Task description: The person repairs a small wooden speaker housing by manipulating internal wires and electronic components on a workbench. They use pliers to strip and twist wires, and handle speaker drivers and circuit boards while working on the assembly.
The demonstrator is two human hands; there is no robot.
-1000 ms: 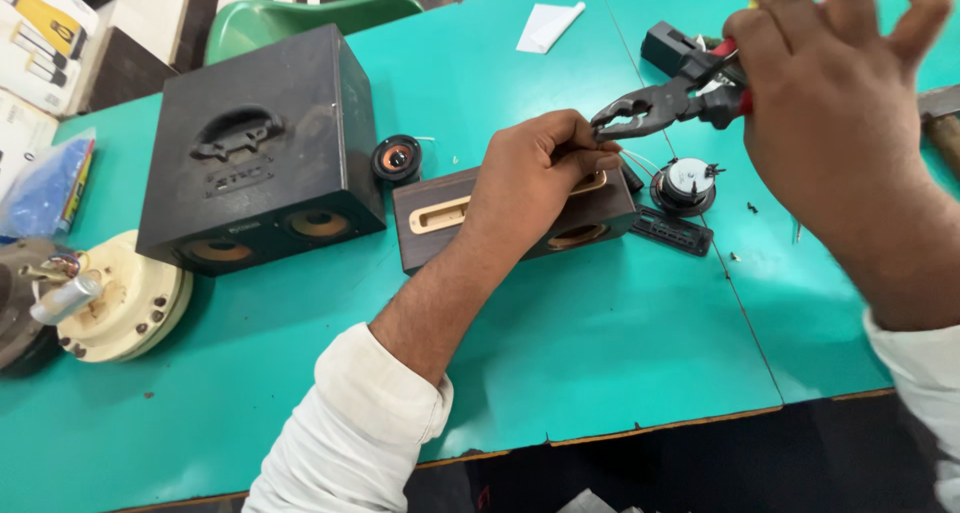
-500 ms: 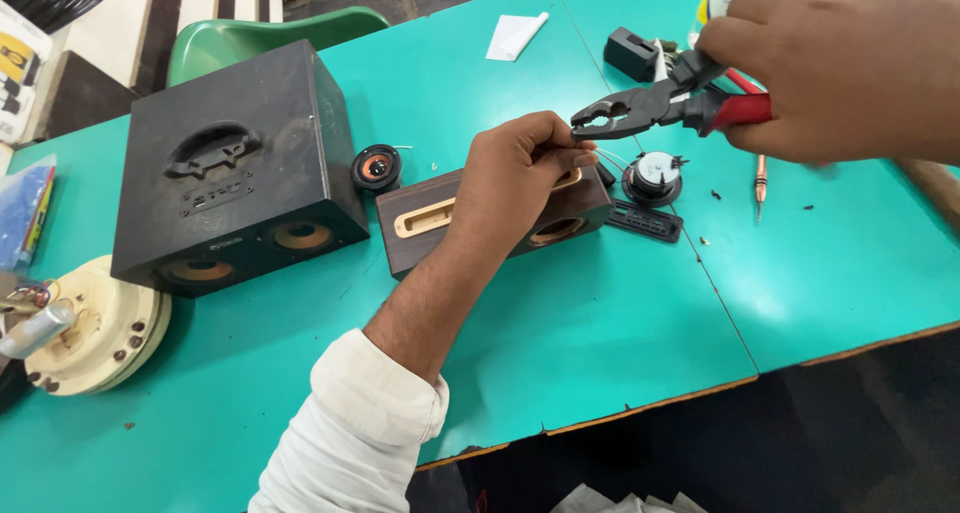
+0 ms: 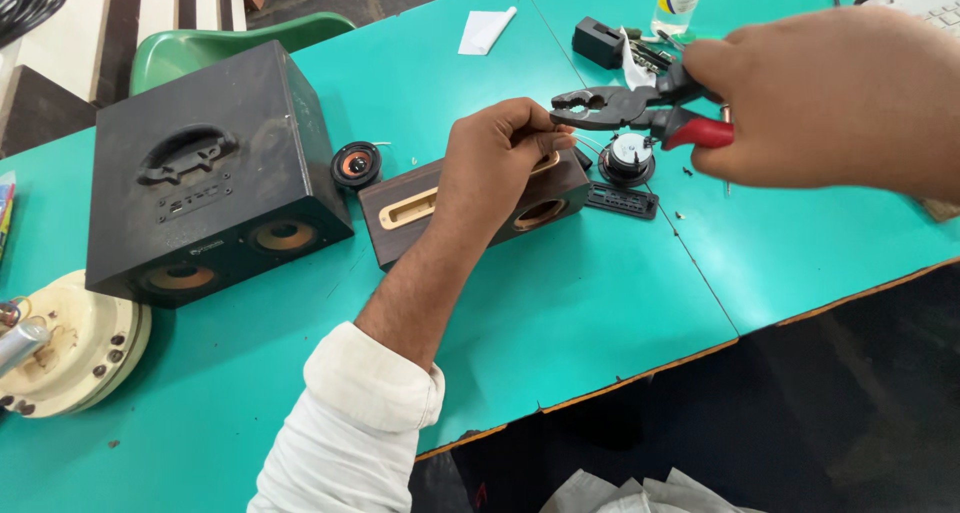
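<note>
Pliers clamped in our right hand, jaws apart just above the brown speaker; left hand pinches thin wires there.

Pliers above brown speaker

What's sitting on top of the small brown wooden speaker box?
The left hand rests on the brown speaker box, pinching thin wires near its right end. A tan slot shows on the left part of the top. The surface under the hand is covered, so anything there cannot be seen.
</note>
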